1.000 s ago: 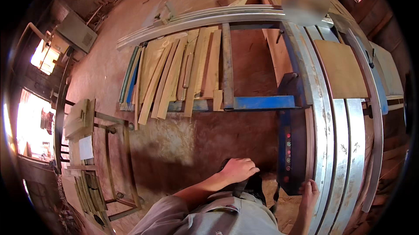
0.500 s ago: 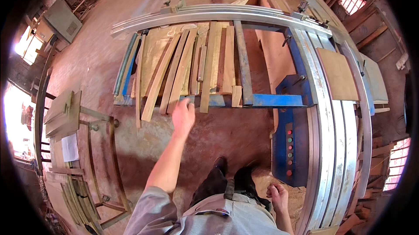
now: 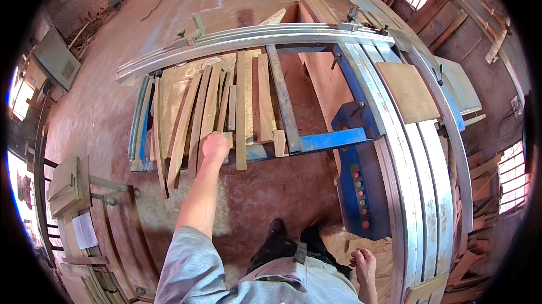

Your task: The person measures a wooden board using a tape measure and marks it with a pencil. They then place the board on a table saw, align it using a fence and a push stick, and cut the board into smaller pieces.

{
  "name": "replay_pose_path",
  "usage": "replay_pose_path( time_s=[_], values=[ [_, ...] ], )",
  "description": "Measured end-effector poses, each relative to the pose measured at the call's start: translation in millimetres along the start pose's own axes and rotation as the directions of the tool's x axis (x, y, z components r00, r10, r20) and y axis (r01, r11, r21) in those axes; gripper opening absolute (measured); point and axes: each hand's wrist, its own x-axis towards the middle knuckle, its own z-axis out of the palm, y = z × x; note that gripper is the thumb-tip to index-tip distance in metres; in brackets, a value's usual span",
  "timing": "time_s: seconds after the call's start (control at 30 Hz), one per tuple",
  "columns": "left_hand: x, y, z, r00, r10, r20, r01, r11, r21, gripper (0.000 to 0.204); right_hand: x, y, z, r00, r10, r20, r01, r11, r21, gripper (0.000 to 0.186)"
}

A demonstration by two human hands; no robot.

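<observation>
My left hand (image 3: 216, 147) is closed at the near end of a long wooden strip (image 3: 210, 101), its fingertips mostly hidden. The strip lies among several similar ones on a blue metal frame. To the left, another strip (image 3: 183, 126) sticks out past the frame's near edge. A straighter strip (image 3: 241, 112) and a short wood block (image 3: 280, 143) lie to the right of that hand. My right hand (image 3: 364, 264) hangs low beside my body, fingers loosely curled in, with nothing visible in it.
A long metal fence (image 3: 254, 37) crosses behind the strips. On the right runs a silver sliding table (image 3: 418, 174) with a brown board (image 3: 407, 92) on it, beside a blue button panel (image 3: 359, 197). A wooden stand (image 3: 104, 236) is at the left.
The view has shifted, so the machine sits farther left. My left hand has moved slightly farther in over the strips' near ends. The right hand still hangs low, its fingers a little looser.
</observation>
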Motion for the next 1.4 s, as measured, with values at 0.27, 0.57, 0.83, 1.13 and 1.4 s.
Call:
replay_pose_path(
  time_s=[0.27,0.57,0.83,1.13,1.4],
  values=[
    [2,-34,-24,0.981,-0.148,-0.122,0.006,0.656,-0.754,0.021,12,-19,16,0.998,-0.021,0.055,0.022,1.000,-0.011,0.023],
    [-227,113,29,0.646,0.700,0.305,0.350,0.083,-0.933,0.020,22,-147,79,0.920,-0.317,0.231,0.294,0.947,0.130,0.042],
    [-280,214,105,0.347,0.851,0.394,-0.222,0.482,-0.847,0.027,83,-158,64,0.902,-0.322,0.286,0.164,0.871,0.464,0.019],
    [-234,315,103,0.661,0.703,0.264,-0.546,0.691,-0.474,0.034,179,-150,-83,0.985,-0.169,-0.015,0.165,0.931,0.324,0.019],
    [-189,428,129,0.596,0.799,0.083,-0.750,0.590,-0.298,0.050,234,-144,-194,0.941,-0.143,-0.308,0.165,0.985,0.047,0.021]
  ],
)
